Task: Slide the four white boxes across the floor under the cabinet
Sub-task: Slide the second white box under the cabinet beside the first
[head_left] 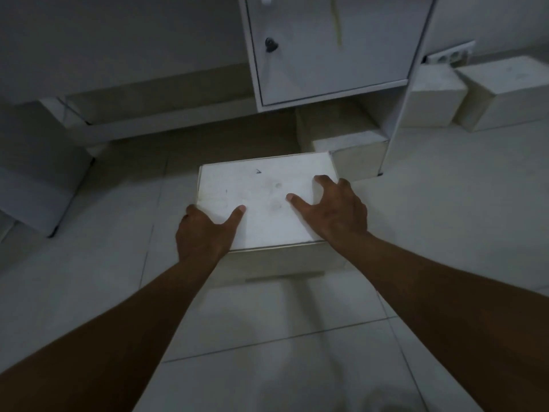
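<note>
The left hand (205,230) grips the near left corner of a white box (261,200) in the head view, its thumb laid across the lid and its fingers wrapped down the left side wall out of sight. The right hand (338,209) holds the right edge of the same box, thumb spread on top and fingers curled over the far right rim. Both hands sit at the near end, so the box lies ahead of them, between the person and the cabinet (329,55). Its long axis runs roughly left to right, slightly skewed, with the far right corner touching or just beside a second box (356,153) that already sits half under the cabinet's open base. Two more boxes (475,93) stand well apart to the right, beside the cabinet's side panel near a wall socket (448,56). The gap under the cabinet lies ahead and a little right of the held box, so the push probably needs to go forward along the tiled floor (445,233), with both hands equally near.
</note>
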Motion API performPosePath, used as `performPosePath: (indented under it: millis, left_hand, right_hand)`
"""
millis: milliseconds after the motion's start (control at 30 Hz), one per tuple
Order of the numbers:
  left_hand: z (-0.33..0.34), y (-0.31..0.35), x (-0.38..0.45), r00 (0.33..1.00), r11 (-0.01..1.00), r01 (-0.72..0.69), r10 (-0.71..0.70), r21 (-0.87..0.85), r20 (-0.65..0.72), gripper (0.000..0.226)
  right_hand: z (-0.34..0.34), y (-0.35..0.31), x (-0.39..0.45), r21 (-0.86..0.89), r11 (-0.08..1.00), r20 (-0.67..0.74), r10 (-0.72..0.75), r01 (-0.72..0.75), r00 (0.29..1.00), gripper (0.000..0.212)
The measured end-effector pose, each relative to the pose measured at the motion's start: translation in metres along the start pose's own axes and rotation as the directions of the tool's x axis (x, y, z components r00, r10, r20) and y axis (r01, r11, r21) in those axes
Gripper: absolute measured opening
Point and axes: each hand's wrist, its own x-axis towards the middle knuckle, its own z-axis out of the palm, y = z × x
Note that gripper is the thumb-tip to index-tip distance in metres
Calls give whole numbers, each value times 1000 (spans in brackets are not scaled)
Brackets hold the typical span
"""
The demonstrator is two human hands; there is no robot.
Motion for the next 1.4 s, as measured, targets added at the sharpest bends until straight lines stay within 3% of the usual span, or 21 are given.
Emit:
performPosePath:
  millis: [600,700,767,833,900,1067,1300,1400]
  left_hand:
    - [73,-46,12,975,998,21,-9,-51,224,103]
    - [75,-50,7,970,988,-151,142,32,197,113]
    - [75,-49,1,896,887,-430,397,166,199,117]
    - [75,-51,-7,722,711,-683,620,167,308,118]
    - [77,-56,-17,584,594,-795,698,120,414,113]
    - [85,-60,-19,576,583,-804,715,118,395,88]
    - [77,-60,3,494,494,-856,692,154,526,84]
    - [72,-60,20,507,500,-848,664,177,549,79]
  right_hand:
    - [76,55,0,-59,996,13,71,-70,997,82]
    - [80,52,1,-130,991,-33,23,-27,999,84]
    - [83,47,11,-187,978,-37,-104,96,994,81]
    - [85,37,30,-189,953,37,-235,238,971,73]
    - [89,30,49,-212,920,124,-310,331,942,69]
    - [100,32,80,-304,870,274,-310,388,910,80]
    - [92,46,72,-330,872,200,-309,361,930,85]
    - [85,55,59,-367,884,155,-251,292,956,88]
